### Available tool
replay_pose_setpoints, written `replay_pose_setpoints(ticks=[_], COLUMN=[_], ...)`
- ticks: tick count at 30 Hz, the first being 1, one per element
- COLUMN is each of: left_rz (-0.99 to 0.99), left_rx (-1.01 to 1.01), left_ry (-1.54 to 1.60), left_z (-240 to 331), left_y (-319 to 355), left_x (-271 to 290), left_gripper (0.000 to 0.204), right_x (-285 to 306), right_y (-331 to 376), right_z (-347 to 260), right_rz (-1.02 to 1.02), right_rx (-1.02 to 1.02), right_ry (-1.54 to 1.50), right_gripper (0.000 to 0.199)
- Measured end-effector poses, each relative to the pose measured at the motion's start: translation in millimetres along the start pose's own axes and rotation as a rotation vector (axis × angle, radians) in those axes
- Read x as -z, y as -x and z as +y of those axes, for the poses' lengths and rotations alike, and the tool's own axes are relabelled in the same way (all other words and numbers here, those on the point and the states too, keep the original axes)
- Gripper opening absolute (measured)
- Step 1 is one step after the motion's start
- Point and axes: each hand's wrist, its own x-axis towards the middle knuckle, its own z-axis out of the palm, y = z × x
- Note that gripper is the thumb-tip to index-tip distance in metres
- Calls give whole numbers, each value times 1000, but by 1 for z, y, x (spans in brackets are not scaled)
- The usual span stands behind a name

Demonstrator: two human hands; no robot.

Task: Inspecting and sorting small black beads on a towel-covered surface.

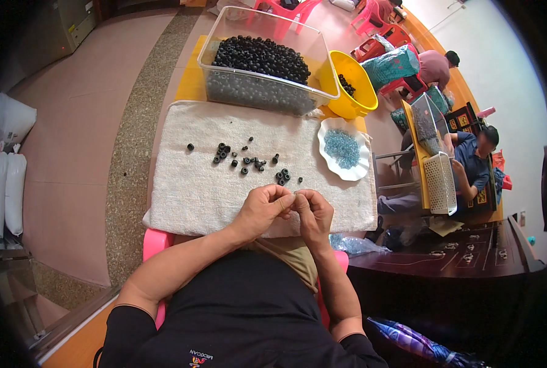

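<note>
My left hand point(262, 210) and my right hand point(314, 216) meet above the near part of a white towel point(187, 196). Thumb and fingers of each are pinched together, fingertips touching; whatever they hold is too small or too hidden to make out. Just beyond them lies a cluster of small black ring-shaped pieces point(282, 176). More black pieces point(222, 151) are scattered farther off to the left on the towel. To the right stands a white scalloped dish point(361, 169) with many small, clear bluish beads point(342, 148) in it.
Behind the towel, a large clear plastic bin point(267, 98) holds a heap of black pieces point(261, 58). Beside it a yellow basin point(366, 101) contains a few more. A clear plastic bag point(356, 244) lies right of my lap. Another person point(474, 161) sits at a table farther right.
</note>
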Motion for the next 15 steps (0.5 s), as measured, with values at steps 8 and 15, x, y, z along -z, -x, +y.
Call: replay_pose_setpoints(ticks=[8, 15], left_rz=[2, -11], left_rx=[-8, 19], left_ry=[-7, 26], left_z=[-4, -4], left_y=[1, 1], left_x=[1, 0], left_gripper=[19, 18], right_x=[2, 11], right_y=[-1, -6], right_z=[-3, 0], right_rz=[16, -54], right_rx=[154, 304], right_ry=[225, 252], right_gripper=[11, 9])
